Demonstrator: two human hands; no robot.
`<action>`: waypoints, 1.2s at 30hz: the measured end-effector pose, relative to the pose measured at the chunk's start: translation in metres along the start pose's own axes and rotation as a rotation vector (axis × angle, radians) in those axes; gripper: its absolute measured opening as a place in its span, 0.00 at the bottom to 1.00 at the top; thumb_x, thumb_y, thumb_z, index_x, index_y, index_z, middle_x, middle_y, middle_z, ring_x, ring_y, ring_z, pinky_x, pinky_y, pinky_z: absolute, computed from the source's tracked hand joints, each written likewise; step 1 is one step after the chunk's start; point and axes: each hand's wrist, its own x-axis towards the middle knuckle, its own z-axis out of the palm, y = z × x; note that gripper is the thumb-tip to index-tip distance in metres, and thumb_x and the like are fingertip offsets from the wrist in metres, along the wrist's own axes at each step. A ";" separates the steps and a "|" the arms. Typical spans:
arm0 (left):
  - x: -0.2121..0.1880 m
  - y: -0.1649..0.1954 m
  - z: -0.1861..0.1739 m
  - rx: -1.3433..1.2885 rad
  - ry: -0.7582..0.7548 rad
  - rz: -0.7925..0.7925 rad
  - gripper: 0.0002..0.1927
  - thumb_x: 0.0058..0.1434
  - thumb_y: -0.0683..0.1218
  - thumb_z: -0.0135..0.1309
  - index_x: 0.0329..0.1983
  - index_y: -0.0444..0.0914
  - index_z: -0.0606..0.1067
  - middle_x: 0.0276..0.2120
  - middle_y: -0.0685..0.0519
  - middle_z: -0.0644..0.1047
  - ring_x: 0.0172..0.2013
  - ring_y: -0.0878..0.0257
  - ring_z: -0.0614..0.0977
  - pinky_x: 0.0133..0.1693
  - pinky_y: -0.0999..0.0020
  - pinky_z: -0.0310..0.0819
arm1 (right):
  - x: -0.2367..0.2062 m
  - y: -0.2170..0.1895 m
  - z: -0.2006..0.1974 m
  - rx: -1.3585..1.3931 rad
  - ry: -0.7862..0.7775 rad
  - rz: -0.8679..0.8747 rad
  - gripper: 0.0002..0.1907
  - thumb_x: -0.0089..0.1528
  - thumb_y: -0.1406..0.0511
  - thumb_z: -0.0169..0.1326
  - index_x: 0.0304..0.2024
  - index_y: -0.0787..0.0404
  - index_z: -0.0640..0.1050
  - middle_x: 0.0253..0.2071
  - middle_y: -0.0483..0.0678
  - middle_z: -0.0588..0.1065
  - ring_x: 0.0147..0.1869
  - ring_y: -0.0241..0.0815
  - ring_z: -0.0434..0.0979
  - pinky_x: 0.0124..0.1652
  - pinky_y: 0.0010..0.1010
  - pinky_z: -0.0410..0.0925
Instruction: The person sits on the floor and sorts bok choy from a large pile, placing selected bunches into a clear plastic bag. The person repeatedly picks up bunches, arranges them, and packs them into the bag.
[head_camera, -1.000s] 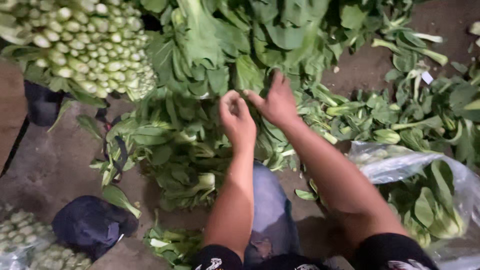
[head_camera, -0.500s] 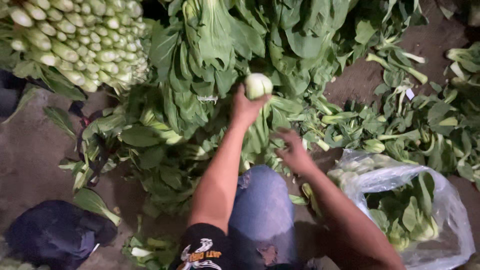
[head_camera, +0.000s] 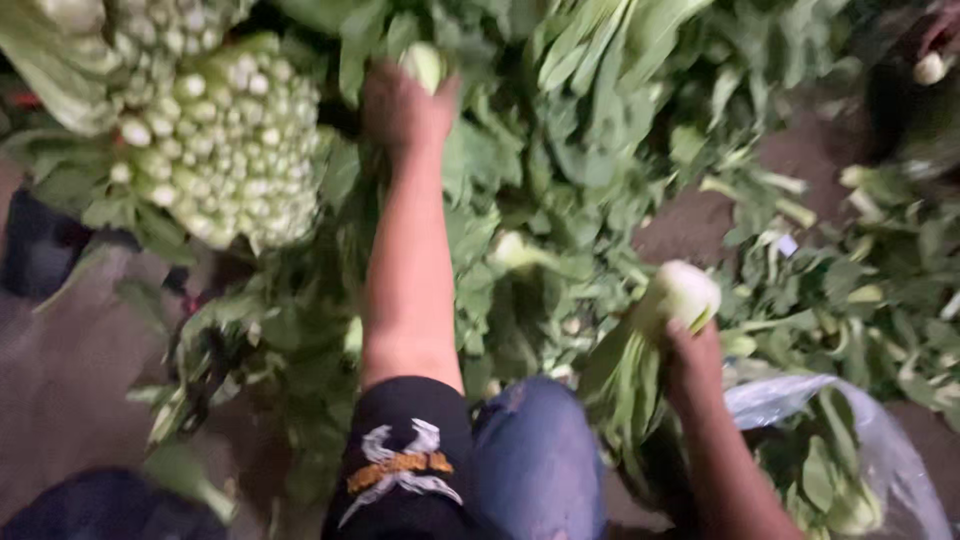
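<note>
1. Dirt ground with heaps of leafy greens all over it, dim light, and the shot is pretty blurry.
2. Left hand is stretched way out in front, up into the big pile of loose dark green leaves. It's wrapped around a pale green stalked vegetable, only the tip pokes out above the fingers, so it looks like a closed grab.
3. Right hand is lower and closer in, fist closed around the stems of a second bunch of greens with a whitish cut base. Cut end points up, leaves hang down past the wrist.
4. Just right of that hand sits a clear plastic bag with more greens inside, mouth open.
5. Upper left there's a stacked bundle of greens with pale round cut ends facing the camera.
6. Blue denim knee and a black sleeve with a white and orange print show at the bottom.
</note>
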 end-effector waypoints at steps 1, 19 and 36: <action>0.004 -0.001 0.005 -0.019 -0.166 -0.093 0.48 0.54 0.67 0.66 0.64 0.33 0.62 0.59 0.35 0.70 0.59 0.38 0.71 0.57 0.43 0.65 | -0.004 0.000 0.000 -0.071 0.051 0.011 0.33 0.62 0.62 0.58 0.68 0.63 0.67 0.58 0.52 0.73 0.58 0.46 0.76 0.56 0.36 0.70; -0.227 -0.006 -0.200 -1.921 -0.947 -0.609 0.54 0.49 0.48 0.74 0.77 0.43 0.58 0.70 0.47 0.67 0.69 0.55 0.69 0.72 0.58 0.61 | -0.003 -0.042 0.123 -0.312 -0.547 0.068 0.42 0.61 0.63 0.60 0.74 0.64 0.57 0.69 0.50 0.66 0.73 0.43 0.64 0.70 0.36 0.57; -0.263 -0.179 -0.288 -1.847 -0.489 -0.915 0.54 0.50 0.49 0.70 0.78 0.42 0.57 0.68 0.45 0.68 0.67 0.51 0.71 0.69 0.55 0.63 | 0.108 0.126 0.129 -1.458 -0.246 -0.366 0.47 0.51 0.52 0.68 0.68 0.62 0.66 0.66 0.67 0.64 0.65 0.70 0.64 0.58 0.58 0.60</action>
